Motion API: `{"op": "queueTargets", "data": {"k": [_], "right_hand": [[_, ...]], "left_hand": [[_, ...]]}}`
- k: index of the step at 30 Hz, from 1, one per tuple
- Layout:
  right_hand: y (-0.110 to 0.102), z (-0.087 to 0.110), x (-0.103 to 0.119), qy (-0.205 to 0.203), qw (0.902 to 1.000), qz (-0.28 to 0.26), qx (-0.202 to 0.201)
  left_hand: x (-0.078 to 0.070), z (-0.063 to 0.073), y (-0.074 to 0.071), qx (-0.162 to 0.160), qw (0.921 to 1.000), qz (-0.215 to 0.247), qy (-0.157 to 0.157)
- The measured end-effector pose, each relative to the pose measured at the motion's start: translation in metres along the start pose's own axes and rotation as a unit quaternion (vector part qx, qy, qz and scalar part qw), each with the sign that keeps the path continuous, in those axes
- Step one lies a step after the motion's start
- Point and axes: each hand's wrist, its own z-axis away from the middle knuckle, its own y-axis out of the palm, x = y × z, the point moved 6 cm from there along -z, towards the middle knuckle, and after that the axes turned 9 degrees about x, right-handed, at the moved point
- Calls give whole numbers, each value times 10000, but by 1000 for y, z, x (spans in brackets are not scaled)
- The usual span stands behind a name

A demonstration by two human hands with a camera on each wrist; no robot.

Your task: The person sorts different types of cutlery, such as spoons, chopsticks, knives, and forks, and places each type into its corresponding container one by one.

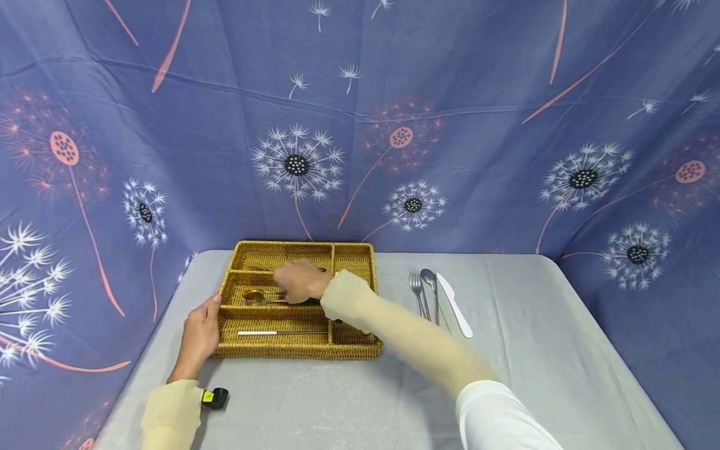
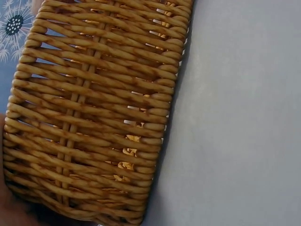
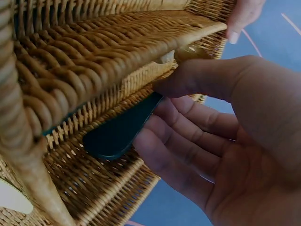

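Observation:
A divided wicker cutlery tray [image 1: 298,350] lies on the table. My right hand [image 1: 300,279] reaches into its middle compartment and pinches a dark green utensil handle [image 3: 120,129] between thumb and fingers. Spoons [image 1: 254,298] lie there with their bowls to the left of this hand; which spoon the green handle belongs to, I cannot tell. At the tray's left end, my left hand [image 1: 199,331] holds the side, its fingertips over the rim. Woven side wall [image 2: 94,113] fills much of the left wrist view, where most of that hand is out of sight.
Right of the tray lie a fork [image 1: 415,284], a spoon [image 1: 429,278] and a white knife [image 1: 455,306]. A white-handled utensil [image 1: 257,333] sits in the tray's front compartment. Behind the table hangs a blue dandelion-print cloth [image 1: 484,156].

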Motion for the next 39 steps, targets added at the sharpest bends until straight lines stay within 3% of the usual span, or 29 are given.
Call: {"op": "queueTargets", "data": {"k": [10,22,32,39], "right_hand": [[13,-10,-9,-329,9982,-414,276],[18,-11,-10,-37,9986,-436,287],[10,6,-10,-213,9987,-436,-148],[3,27,-13,-100,9973,-509,-523]], "left_hand": [[-2,-1,2,1,10000,19,30],[-3,-2,2,-154,9999,31,42],[0,-2,4,-47,10000,22,-42],[1,0,1,-133,9999,2,14]]}}
